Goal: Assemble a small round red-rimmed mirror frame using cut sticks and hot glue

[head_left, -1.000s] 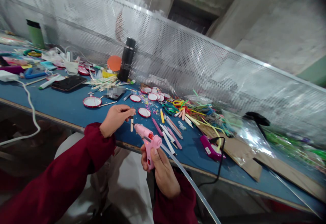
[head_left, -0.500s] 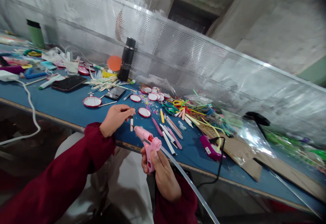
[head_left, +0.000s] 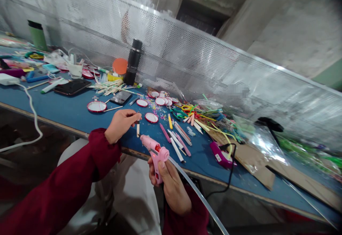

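My left hand [head_left: 120, 123] pinches a small wooden stick [head_left: 138, 129] and holds it upright over the front of the blue table [head_left: 66, 110]. My right hand [head_left: 171, 187] is wrapped round the grip of a pink hot glue gun [head_left: 155, 150]. A clear glue stick [head_left: 197, 195] runs out of its back to the lower right. The gun's nozzle points up-left at the lower end of the wooden stick, almost touching it. Both sleeves are dark red.
Round red-rimmed lids [head_left: 96, 106], coloured sticks [head_left: 177, 138], a black flask [head_left: 133, 62], a phone [head_left: 120, 97], a tablet [head_left: 72, 87], a purple glue gun [head_left: 221, 155] with black cable, cardboard [head_left: 256, 163] and plastic bags lie on the table. A perforated metal screen [head_left: 187, 56] stands behind.
My right hand and the pink glue gun have dropped slightly toward me. My left hand still holds the wooden stick in nearly the same place.
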`<state>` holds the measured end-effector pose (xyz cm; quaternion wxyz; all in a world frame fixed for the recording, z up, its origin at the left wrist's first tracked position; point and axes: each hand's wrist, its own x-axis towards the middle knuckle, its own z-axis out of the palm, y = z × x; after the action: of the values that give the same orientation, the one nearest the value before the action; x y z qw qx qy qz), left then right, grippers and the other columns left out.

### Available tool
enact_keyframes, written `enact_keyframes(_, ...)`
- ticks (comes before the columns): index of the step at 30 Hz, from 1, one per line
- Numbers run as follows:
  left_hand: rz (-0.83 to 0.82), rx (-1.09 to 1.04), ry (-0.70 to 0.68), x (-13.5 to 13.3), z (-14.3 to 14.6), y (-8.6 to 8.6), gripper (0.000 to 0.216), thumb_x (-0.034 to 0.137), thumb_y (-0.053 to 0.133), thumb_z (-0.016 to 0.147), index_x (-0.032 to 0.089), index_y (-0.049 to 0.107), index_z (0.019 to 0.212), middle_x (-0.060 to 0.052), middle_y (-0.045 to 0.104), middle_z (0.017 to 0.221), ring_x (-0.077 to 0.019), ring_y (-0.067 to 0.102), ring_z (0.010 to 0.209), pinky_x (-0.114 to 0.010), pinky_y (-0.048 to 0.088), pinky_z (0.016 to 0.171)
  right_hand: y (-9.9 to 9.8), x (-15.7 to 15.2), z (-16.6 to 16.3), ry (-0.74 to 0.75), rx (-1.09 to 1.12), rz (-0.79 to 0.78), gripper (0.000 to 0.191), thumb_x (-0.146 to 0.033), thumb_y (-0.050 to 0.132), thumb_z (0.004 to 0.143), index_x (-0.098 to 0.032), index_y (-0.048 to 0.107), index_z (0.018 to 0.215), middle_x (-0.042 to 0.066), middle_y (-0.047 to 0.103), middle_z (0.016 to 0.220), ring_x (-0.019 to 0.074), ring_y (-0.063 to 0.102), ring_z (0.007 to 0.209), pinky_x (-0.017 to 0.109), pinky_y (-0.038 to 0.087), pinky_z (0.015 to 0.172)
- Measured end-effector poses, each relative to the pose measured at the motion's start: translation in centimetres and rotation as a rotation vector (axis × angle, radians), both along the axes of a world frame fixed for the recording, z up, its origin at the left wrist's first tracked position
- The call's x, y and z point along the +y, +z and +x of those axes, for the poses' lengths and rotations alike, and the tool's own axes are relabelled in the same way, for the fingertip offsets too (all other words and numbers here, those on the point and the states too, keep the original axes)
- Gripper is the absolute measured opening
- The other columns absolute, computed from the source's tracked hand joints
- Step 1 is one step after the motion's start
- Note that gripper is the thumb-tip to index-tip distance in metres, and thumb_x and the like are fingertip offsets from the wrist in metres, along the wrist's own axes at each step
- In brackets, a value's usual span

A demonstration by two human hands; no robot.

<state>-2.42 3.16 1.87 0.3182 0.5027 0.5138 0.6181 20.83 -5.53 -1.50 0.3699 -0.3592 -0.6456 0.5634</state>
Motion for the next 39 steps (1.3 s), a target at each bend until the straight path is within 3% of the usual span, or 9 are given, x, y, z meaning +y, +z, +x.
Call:
enact_keyframes(24,-0.007,-0.012,0.005,0.1,0.0,-0.1,0.032,0.047,0.070,0.072,0.015,0.071,0.067,0.000,0.061,0.059,-0.0102,0.047,0.051,-0.023,0.035,0.049,0.3,-0.2,0.3,0.003,0.000,-0.015,0.048,-0.057,0.037,0.101,-0.015,0.060,0.107,0.002,0.054,0.076,0.0111,0.049,0.063,0.026,0.037,0.059)
enact_keyframes(39,0.024,0.011,-0.023,0.0,-0.2,-0.3,0.030,0.045,0.070,0.075,0.016,0.072,0.067,0.001,0.059,0.058,-0.0102,0.047,0.052,-0.023,0.035,0.050,1.1,0.8,-1.8,-0.057,0.105,0.017,0.050,-0.060,0.041,0.098,-0.016,0.063,0.104,0.002,0.055,0.076,0.0104,0.051,0.061,0.025,0.037,0.055)
